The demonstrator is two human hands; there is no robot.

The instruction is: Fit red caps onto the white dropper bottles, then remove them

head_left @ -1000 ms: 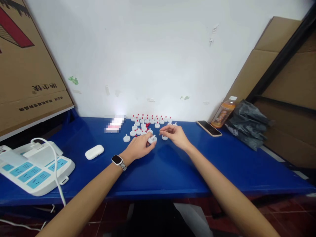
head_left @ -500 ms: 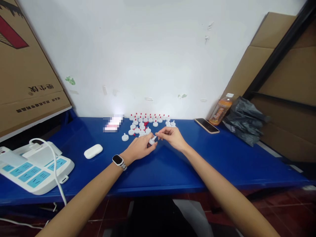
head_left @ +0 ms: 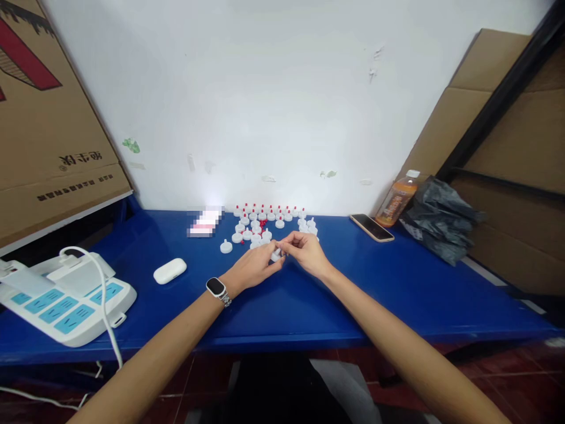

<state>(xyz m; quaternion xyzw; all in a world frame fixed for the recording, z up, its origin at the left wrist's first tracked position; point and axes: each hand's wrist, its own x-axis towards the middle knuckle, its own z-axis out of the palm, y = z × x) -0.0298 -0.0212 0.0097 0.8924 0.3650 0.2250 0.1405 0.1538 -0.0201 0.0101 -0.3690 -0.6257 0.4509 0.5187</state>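
Note:
My left hand (head_left: pixel 253 265), with a watch on its wrist, is closed around a white nozzle cap (head_left: pixel 276 255). The thumb and fingers of my right hand (head_left: pixel 311 254) pinch together at the cap's spout; whatever they hold there is hidden. Just beyond my hands, white nozzle caps with red tips (head_left: pixel 279 223) stand in rows near the wall. Closer in are several white nozzle caps without red tips (head_left: pixel 226 247). Among them lies a small pile of loose red tips (head_left: pixel 263 224). More bare white caps (head_left: pixel 311 224) stand behind my right hand.
On the blue table (head_left: pixel 397 288), a white power strip (head_left: pixel 75 306) with a cable and a white earbud case (head_left: pixel 170 271) lie left. To the right are a phone (head_left: pixel 372 228), a drink bottle (head_left: pixel 397 199) and a black plastic bag (head_left: pixel 441 218). Cardboard (head_left: pixel 57 129) leans at the left.
My right fingers have moved in against the spout of the white cap, closing the small gap between the hands. My left hand still holds the cap. The view has shifted slightly.

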